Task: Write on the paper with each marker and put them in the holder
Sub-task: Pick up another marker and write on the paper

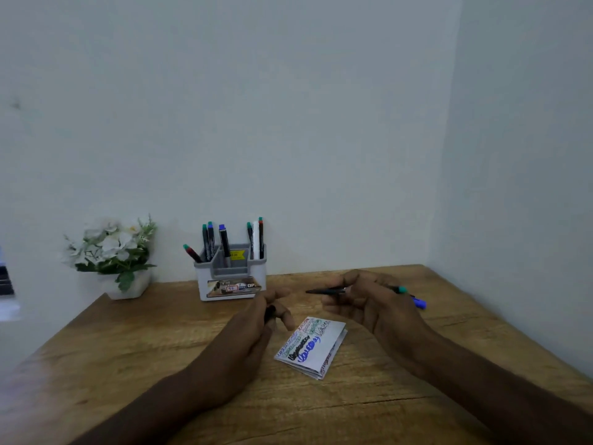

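Item: marker (327, 290), in hand. Position: right of frame centre, lying roughly level above the table (128, 348), dark tip pointing toward frame left, a green end showing past the knuckles at the right. Held by: right hand (362, 300), fingers curling round the barrel.

Item: cap (270, 313), small and dark, seemingly just off the marker; too small to be sure. Held by: left hand (266, 316), fingertips pinching it, just left of the paper.

Item: paper (313, 346), folded, white, lying flat at lower centre of the frame between the two hands. Already carrying lines of scribble in several colours: black and blue boldest, green and a reddish line fainter. Bare space is showing toward its lower right edge.

Item: holder (231, 277), grey and white, standing at the back of the table against the wall, centre of frame. Several markers are standing in its compartments, one leaning out at the left.

Item: second marker (418, 303), blue-ended, lying on the table behind the right hand, apparently waiting its turn.

Item: flower pot (128, 284), white blooms, left of the holder.

Handling note, as judgement: the step is writing with the uncapped marker. Best done by tipping the point down onto the bare patch, steadying the folded sheet with the left hand so it is not sliding, keeping the cap pinched for recapping before going to the holder.
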Demonstrator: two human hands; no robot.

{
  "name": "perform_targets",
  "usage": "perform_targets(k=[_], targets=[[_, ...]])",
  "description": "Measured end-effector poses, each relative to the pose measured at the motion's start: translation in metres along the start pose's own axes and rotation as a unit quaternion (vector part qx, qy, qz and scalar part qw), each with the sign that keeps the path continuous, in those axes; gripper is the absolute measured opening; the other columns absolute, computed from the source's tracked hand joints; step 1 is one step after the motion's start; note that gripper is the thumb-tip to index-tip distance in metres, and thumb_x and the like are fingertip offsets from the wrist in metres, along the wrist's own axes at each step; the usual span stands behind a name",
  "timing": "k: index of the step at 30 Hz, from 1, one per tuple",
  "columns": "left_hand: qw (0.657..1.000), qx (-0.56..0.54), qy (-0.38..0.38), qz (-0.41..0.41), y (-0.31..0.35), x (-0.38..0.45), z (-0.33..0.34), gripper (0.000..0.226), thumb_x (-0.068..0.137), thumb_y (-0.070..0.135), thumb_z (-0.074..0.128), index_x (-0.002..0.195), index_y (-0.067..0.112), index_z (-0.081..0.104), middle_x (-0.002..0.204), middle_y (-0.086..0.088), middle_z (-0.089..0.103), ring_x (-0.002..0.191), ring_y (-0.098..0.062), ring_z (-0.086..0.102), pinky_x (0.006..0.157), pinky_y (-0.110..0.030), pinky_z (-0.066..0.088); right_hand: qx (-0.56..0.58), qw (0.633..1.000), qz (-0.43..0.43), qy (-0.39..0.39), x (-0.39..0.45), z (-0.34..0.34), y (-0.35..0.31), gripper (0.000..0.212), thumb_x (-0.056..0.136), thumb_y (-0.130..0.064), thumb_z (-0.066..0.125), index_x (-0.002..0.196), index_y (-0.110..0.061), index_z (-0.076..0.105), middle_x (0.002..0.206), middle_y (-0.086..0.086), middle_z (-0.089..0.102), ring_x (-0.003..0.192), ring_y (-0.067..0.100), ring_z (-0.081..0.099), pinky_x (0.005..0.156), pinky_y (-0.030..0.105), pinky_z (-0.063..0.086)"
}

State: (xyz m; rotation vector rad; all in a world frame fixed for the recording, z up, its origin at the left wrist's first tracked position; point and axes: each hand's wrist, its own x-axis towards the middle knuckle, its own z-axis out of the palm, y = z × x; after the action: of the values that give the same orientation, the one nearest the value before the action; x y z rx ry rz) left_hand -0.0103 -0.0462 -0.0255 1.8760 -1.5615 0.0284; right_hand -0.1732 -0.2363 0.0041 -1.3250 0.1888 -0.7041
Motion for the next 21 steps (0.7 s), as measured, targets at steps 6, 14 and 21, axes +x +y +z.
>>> perform_targets(k=[6, 14, 21], targets=[[1.0, 0.006, -0.018, -0.006, 0.0086, 0.0006, 0.0026, 0.059, 0.11, 0.02, 0.049, 0.156, 0.041, 0.018, 0.125, 0.028, 0.069, 0.12, 0.008, 0.059, 0.1, -0.008, 0.041, -0.125, 0.989, -0.056, -0.048, -0.0091, 0.0024, 0.0024, 0.02, 0.096, 0.009, 0.062, 0.089, -0.001, 0.078, 0.078, 0.02, 0.075, 0.071, 0.027, 0.072, 0.072, 0.033, 0.065], [0.999, 0.025, -0.014, -0.024, 0.0078, -0.0003, 0.0026, 0.059, 0.11, 0.022, 0.049, 0.155, 0.046, 0.02, 0.127, 0.025, 0.068, 0.116, 0.013, 0.054, 0.091, -0.001, 0.037, -0.165, 0.983, -0.062, -0.058, -0.0099, 0.0041, 0.0046, 0.02, 0.095, 0.01, 0.063, 0.085, -0.002, 0.076, 0.072, 0.017, 0.073, 0.068, 0.025, 0.071, 0.067, 0.026, 0.06], [0.999, 0.031, -0.033, -0.025, 0.0067, 0.0018, 0.0046, 0.054, 0.111, 0.02, 0.046, 0.157, 0.036, 0.024, 0.126, 0.028, 0.069, 0.121, 0.007, 0.058, 0.1, -0.011, 0.042, -0.167, 0.982, -0.083, -0.037, -0.011, 0.0058, 0.0011, 0.024, 0.095, 0.007, 0.064, 0.082, -0.008, 0.077, 0.073, 0.015, 0.074, 0.069, 0.026, 0.071, 0.073, 0.034, 0.065]])
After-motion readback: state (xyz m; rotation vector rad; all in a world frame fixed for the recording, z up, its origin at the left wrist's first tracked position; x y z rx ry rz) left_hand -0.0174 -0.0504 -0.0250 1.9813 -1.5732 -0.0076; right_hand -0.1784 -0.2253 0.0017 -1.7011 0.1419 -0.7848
